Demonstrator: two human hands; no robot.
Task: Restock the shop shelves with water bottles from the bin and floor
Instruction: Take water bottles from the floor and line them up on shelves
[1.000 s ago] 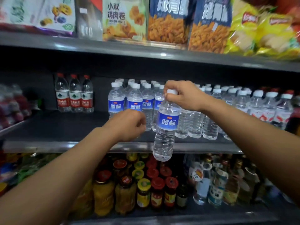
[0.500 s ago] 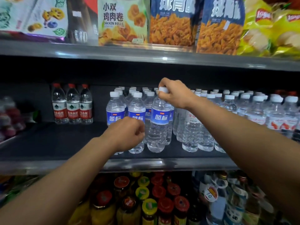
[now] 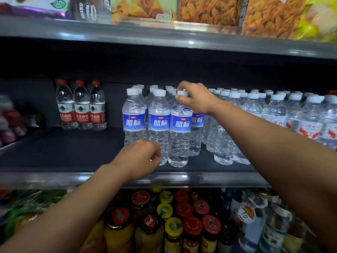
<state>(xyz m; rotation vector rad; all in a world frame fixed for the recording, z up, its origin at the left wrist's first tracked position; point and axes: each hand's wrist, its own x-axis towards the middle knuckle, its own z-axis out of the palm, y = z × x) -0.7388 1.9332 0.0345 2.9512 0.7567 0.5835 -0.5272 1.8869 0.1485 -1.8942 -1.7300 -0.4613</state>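
Note:
A blue-label water bottle [image 3: 179,136] stands upright on the dark middle shelf [image 3: 63,154], at the front of several rows of like bottles. My right hand [image 3: 194,97] grips its white cap from above. Two more blue-label bottles [image 3: 158,123] stand just left of it. My left hand [image 3: 140,157] hovers with loosely curled fingers in front of the base of these bottles; whether it touches one is unclear.
Three red-label bottles [image 3: 81,106] stand at the back left of the shelf. Clear bottles with white caps [image 3: 273,110] fill the right side. Snack bags [image 3: 207,10] sit on the shelf above, jars with coloured lids [image 3: 173,225] below.
My right hand carried the blue-label bottle from in front of the shelf edge onto the shelf and set it down beside the others. My left hand stayed low in front of the bottles.

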